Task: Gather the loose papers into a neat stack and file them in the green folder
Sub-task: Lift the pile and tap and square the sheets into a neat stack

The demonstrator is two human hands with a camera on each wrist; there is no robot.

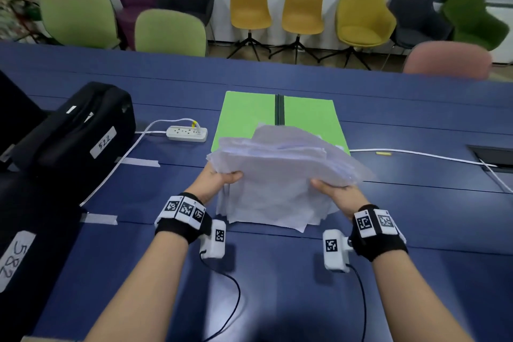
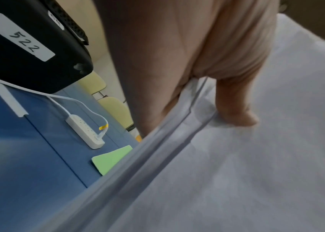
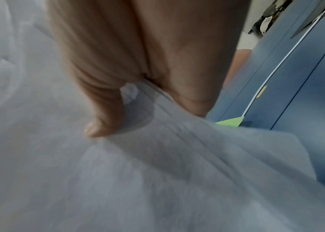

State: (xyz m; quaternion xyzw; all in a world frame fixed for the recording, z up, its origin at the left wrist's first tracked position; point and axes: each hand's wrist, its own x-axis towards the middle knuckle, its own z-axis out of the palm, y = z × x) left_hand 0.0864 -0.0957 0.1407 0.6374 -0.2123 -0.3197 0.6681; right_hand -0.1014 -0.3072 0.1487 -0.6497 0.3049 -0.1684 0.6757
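An uneven pile of white papers (image 1: 277,175) is held up at a tilt, its near lower edge down on the blue table. My left hand (image 1: 219,179) grips its left edge, thumb on top and fingers hidden beneath. My right hand (image 1: 333,189) grips the right edge the same way. The wrist views show each thumb pressed on the sheets: left hand (image 2: 234,109) on papers (image 2: 237,172), right hand (image 3: 102,119) on papers (image 3: 137,180). The green folder (image 1: 244,116) lies open and flat just beyond the pile, partly covered by it; corners show as folder (image 2: 110,158) and folder (image 3: 230,121).
A white power strip (image 1: 187,133) with its cable lies left of the folder. A black case (image 1: 75,130) labelled 522 stands at the left, another black box at the near left. A white cable (image 1: 416,154) runs right. Chairs (image 1: 249,3) line the far side.
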